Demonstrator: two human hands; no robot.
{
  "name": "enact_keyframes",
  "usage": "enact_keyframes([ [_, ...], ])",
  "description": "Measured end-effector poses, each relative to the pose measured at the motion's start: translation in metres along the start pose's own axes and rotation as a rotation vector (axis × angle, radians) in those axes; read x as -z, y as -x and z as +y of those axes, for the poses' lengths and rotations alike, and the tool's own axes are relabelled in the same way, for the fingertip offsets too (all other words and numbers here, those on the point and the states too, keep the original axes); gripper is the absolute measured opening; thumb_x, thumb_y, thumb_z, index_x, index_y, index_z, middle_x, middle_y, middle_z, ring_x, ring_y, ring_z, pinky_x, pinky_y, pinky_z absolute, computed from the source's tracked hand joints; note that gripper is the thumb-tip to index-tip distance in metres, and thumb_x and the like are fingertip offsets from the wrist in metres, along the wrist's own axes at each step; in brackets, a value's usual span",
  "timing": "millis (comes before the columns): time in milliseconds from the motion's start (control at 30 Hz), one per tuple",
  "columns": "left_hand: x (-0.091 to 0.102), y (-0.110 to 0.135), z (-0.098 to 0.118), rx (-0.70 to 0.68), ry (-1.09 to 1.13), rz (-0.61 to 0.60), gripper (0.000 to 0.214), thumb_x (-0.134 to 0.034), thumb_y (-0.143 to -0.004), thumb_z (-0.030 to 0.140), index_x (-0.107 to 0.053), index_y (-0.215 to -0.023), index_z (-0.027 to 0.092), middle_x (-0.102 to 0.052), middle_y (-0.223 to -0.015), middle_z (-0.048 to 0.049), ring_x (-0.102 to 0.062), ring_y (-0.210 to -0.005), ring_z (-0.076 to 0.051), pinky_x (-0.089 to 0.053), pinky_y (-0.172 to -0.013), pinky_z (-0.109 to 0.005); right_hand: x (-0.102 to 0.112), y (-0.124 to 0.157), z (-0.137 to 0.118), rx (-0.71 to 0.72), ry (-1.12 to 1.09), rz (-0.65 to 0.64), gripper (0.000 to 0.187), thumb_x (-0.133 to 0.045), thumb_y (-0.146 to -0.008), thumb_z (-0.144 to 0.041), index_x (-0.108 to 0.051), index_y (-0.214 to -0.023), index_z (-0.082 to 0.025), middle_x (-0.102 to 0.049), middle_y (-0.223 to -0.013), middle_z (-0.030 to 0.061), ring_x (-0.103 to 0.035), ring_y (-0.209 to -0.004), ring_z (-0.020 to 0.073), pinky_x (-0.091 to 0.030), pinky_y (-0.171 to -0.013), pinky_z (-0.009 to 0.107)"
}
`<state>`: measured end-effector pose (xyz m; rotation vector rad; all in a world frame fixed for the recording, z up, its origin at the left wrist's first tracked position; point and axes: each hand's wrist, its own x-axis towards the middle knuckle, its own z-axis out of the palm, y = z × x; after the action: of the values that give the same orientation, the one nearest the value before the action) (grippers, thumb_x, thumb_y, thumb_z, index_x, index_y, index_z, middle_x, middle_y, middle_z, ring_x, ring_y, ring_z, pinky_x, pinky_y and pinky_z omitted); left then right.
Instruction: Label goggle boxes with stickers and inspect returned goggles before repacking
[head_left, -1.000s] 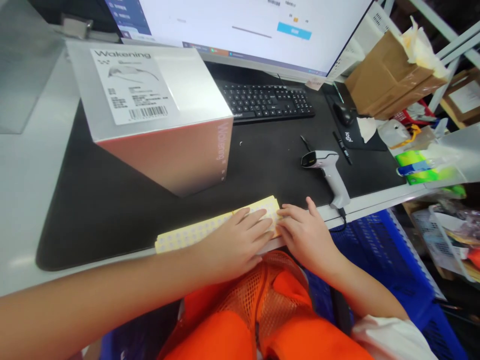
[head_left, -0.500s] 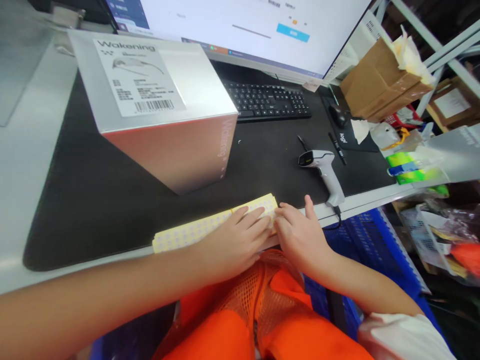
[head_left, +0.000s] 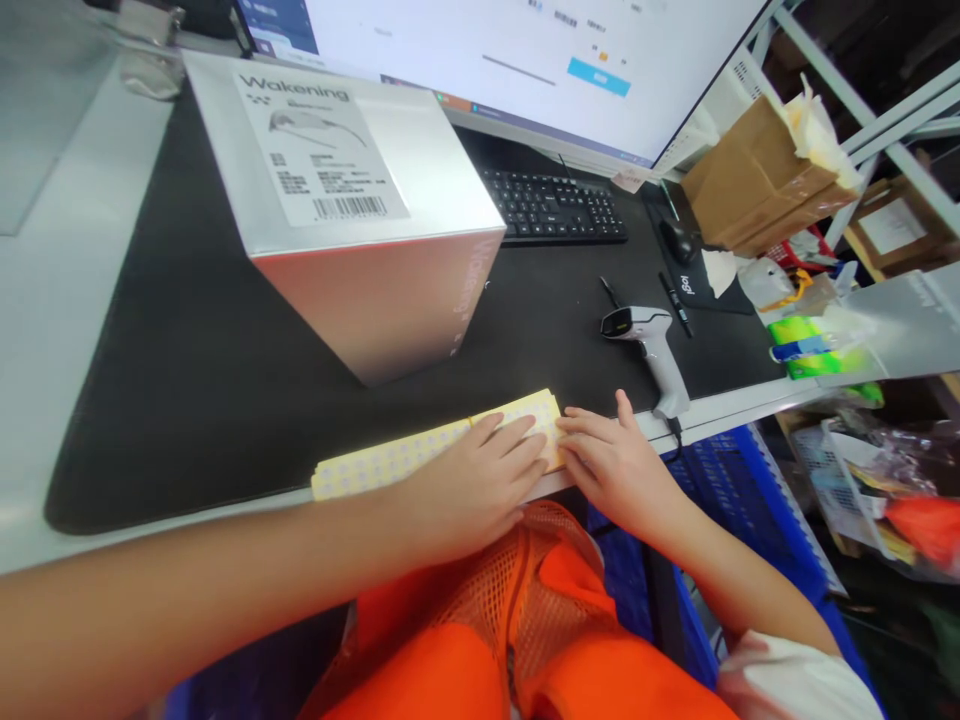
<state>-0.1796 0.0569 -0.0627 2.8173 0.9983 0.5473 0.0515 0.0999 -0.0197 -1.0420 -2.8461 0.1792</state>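
Note:
A stack of long, pale yellow sticker sheets (head_left: 390,460) with rows of small round dots lies along the front edge of the desk. A thin band crosses it near the middle. My left hand (head_left: 480,485) rests flat over the right part of the stack, fingers extended. At the right end, my right hand (head_left: 619,465) has its thumb and fingertips pinched at the edge of the sheets, the little finger raised. Whether a single sticker is between those fingertips is too small to tell. Behind the sheets stands a silver and pinkish box (head_left: 375,290) with a white product label.
A grey barcode scanner (head_left: 652,350) lies right of the hands, near a black pen (head_left: 676,303). Farther back are a keyboard (head_left: 559,208), a mouse (head_left: 677,240) and a monitor (head_left: 480,65). Cardboard boxes (head_left: 765,180) stand at right. A blue crate (head_left: 731,510) sits below the desk edge.
The fingers of my right hand have straightened somewhat and shifted slightly right at the sheet edge. My left hand stays on the stack. The camera view has shifted a little.

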Motion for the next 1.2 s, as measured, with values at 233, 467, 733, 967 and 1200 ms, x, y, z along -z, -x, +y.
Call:
enact_keyframes([
  [233, 0.001, -0.002, -0.001, -0.015, 0.009, 0.019, 0.04, -0.051, -0.099, 0.033, -0.056, -0.135, 0.018, -0.06, -0.137, -0.0098, -0.047, -0.132, -0.034, -0.035, -0.107, -0.05, -0.005, 0.002, -0.02, 0.03, 0.279, -0.015, 0.02, -0.051, -0.099, -0.011, -0.071, -0.097, -0.012, -0.073, -0.119, 0.0126, -0.062, -0.122, 0.0302, -0.008, -0.121, 0.069],
  [467, -0.001, -0.002, -0.001, -0.009, 0.024, -0.004, 0.037, -0.055, -0.097, 0.034, -0.059, -0.131, 0.018, -0.057, -0.14, -0.0118, -0.047, -0.133, -0.034, -0.037, -0.107, -0.05, -0.001, -0.015, -0.034, 0.102, 0.482, -0.117, 0.026, -0.05, -0.094, -0.01, -0.075, -0.102, -0.01, -0.069, -0.1, 0.0153, -0.055, -0.119, 0.033, -0.014, -0.119, 0.072],
  [733, 0.001, -0.002, -0.002, -0.019, 0.056, -0.008, 0.036, -0.055, -0.097, 0.032, -0.059, -0.132, 0.021, -0.057, -0.136, -0.0116, -0.046, -0.133, -0.034, -0.038, -0.108, -0.051, 0.0, -0.024, -0.025, 0.169, 0.478, -0.174, 0.024, -0.05, -0.094, -0.011, -0.073, -0.097, -0.013, -0.062, -0.089, 0.0102, -0.055, -0.093, 0.0273, -0.028, -0.112, 0.072],
  [967, 0.002, -0.001, -0.001, -0.01, 0.033, 0.015, 0.042, -0.054, -0.097, 0.032, -0.056, -0.135, 0.016, -0.06, -0.135, -0.0103, -0.046, -0.133, -0.033, -0.034, -0.11, -0.05, -0.003, -0.017, 0.002, 0.091, 0.115, -0.055, 0.014, -0.056, -0.091, -0.015, -0.064, -0.08, -0.016, -0.067, -0.09, 0.0065, -0.063, -0.092, 0.022, -0.033, -0.115, 0.062],
  [1200, 0.0, -0.001, 0.0, 0.005, 0.045, -0.006, 0.043, -0.053, -0.098, 0.034, -0.058, -0.135, 0.013, -0.06, -0.137, -0.0125, -0.046, -0.134, -0.033, -0.036, -0.108, -0.049, -0.006, -0.005, 0.009, 0.03, -0.114, 0.047, 0.01, -0.056, -0.094, -0.013, -0.064, -0.089, -0.017, -0.072, -0.098, 0.0053, -0.068, -0.097, 0.0167, -0.036, -0.117, 0.05],
])
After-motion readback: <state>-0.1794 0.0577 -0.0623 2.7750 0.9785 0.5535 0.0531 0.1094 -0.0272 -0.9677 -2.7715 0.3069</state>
